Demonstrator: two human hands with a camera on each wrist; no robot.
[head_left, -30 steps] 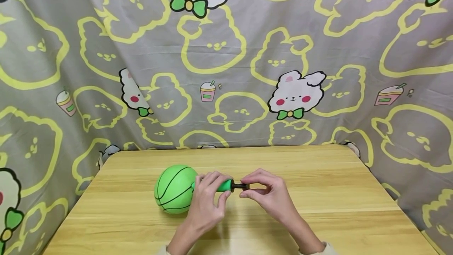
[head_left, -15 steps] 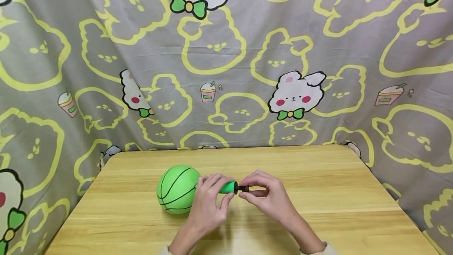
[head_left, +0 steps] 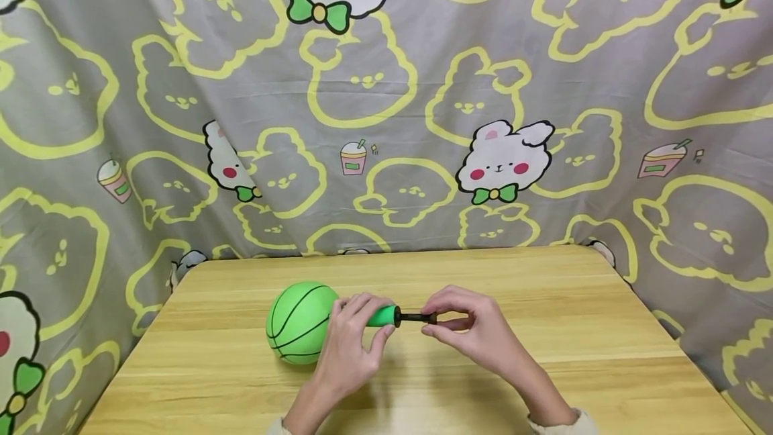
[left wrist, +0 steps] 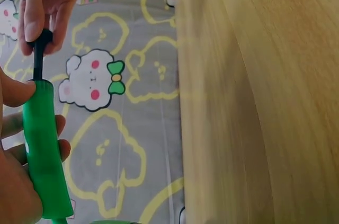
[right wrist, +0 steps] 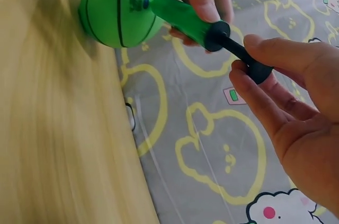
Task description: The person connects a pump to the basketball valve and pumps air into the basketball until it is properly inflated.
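L hand (head_left: 353, 344) grips cyl. pump (head_left: 382, 316); R hand (head_left: 483, 335) pinches rnd knob (right wrist: 259, 72).

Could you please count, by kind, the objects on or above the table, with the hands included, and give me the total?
Toy basketball: 1, green
Air pump: 1, green and black
Hands: 2, the left hand and the right hand
Total: 4

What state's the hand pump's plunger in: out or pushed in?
Out, at least partly: a black rod shows between the green barrel and right hand.
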